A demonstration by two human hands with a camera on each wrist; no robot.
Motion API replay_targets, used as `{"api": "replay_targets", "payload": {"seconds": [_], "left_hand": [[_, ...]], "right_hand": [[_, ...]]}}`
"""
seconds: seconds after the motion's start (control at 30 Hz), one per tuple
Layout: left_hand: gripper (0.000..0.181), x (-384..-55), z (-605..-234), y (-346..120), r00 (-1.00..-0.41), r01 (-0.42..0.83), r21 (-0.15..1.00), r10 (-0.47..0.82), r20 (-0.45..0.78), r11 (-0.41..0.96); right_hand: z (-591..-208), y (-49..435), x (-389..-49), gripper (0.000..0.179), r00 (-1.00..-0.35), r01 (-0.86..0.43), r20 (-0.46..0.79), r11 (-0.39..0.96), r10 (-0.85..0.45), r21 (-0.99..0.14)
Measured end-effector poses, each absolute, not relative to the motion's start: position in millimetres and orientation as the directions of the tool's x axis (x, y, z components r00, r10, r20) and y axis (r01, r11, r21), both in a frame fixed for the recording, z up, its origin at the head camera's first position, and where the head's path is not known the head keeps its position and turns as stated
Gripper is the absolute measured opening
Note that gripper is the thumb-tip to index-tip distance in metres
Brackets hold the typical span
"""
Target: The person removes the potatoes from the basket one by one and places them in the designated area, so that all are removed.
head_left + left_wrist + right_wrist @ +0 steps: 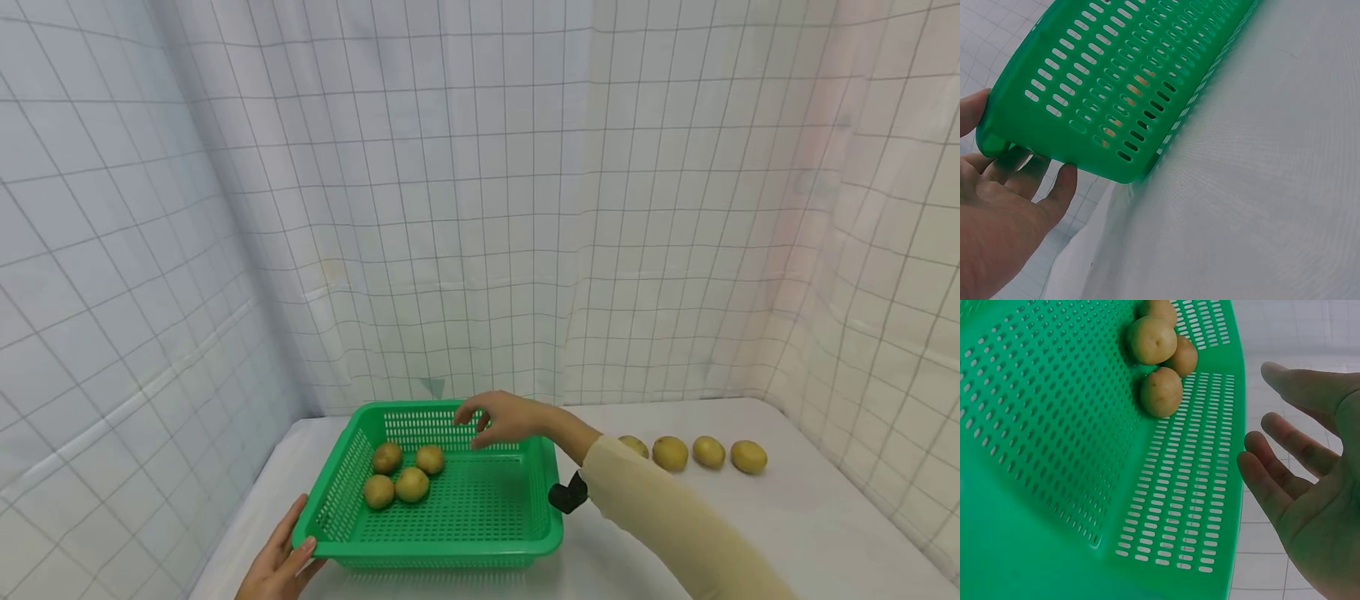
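Observation:
A green plastic basket (435,549) with slotted walls stands on the white table. Several potatoes (412,485) are grouped at its left end. My left hand (277,560) grips the near left corner of the basket, thumb over the rim and fingers under it, as the left wrist view (1007,194) also shows. Over the right half of the basket hovers my right hand (506,417), its fingers loosely bent and apart, holding nothing. In the right wrist view the fingers and palm of that hand (1310,462) are bare, away from the potatoes (1161,392).
Several more potatoes (670,454) lie in a row on the table (795,525) to the right of the basket, one partly hidden by my right sleeve (660,517). White gridded curtains (465,208) enclose the table at the back and both sides.

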State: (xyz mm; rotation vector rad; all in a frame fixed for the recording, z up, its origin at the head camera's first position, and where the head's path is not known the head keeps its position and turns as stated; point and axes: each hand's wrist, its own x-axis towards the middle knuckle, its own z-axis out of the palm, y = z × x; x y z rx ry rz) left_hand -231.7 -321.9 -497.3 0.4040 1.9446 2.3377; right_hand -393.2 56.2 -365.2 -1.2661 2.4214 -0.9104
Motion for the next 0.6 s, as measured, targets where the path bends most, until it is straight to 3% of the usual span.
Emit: {"api": "replay_targets", "payload": {"seconds": [0.4,0.6], "left_hand": [[0.082,-227,-486,-315,-0.973,0.115,0.984,0.182,0.14,-0.137],[0.081,-225,-488,-315,-0.974,0.11,0.984,0.184,0.135,-0.14]], "right_hand": [[-367,22,-401,0.043,-0.505,-0.694,0.038,0.379,-0.863,-0.612],[-378,8,-401,0.045,-0.512,-0.67,0.019,0.385,-0.859,-0.635]]}}
